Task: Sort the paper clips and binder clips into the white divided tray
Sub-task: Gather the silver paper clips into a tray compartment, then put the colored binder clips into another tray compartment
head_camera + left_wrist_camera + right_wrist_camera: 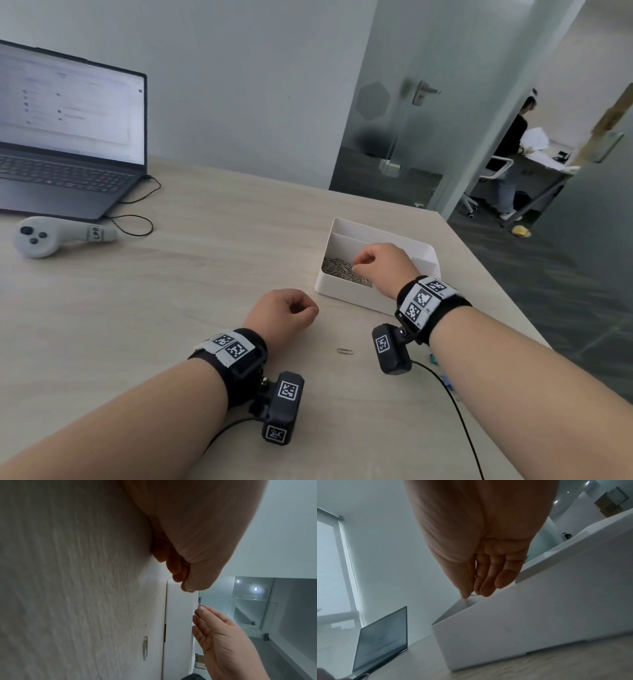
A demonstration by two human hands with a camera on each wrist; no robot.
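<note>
My right hand (pixel 383 265) over white divided plastic tray (pixel 346 289), thumb and forefinger pinching thin silver paper clip (pixel 474 595) above pile in near-left compartment: drop step. Left hand (pixel 282 313) curled, holding nothing. Next, I judge: release, fetch lone wire clip (pixel 345 351) on pale wood table (pixel 137 308).

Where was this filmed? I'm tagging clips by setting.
Probably an office meeting room: an open laptop on a pale wood table, a frosted glass door, and beyond it a person seated at a desk with papers.
</note>
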